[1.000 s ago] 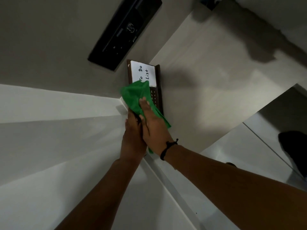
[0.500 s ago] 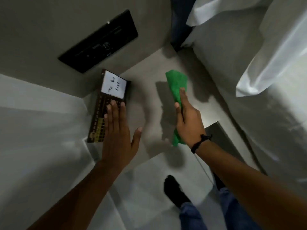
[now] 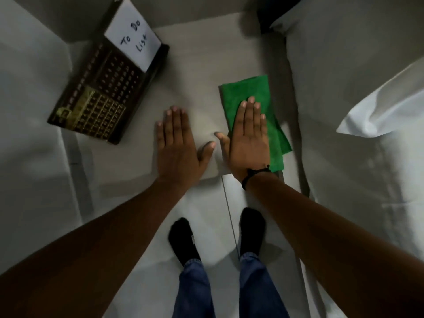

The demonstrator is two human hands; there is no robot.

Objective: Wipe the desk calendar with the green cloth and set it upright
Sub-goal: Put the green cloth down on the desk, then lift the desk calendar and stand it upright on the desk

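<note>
Green cloth (image 3: 252, 106) under flat right hand (image 3: 249, 138) | left hand (image 3: 176, 143) flat, empty | calendar (image 3: 101, 92) note — "To Do List"

Dim light here: a pale grey bench (image 3: 202, 56) meets a grey wall (image 3: 68, 17) at top, white bedding (image 3: 358, 92) rumpled at right, light tiled floor (image 3: 142, 237) below.

Head camera looks steeply down, close (one view only)
</note>
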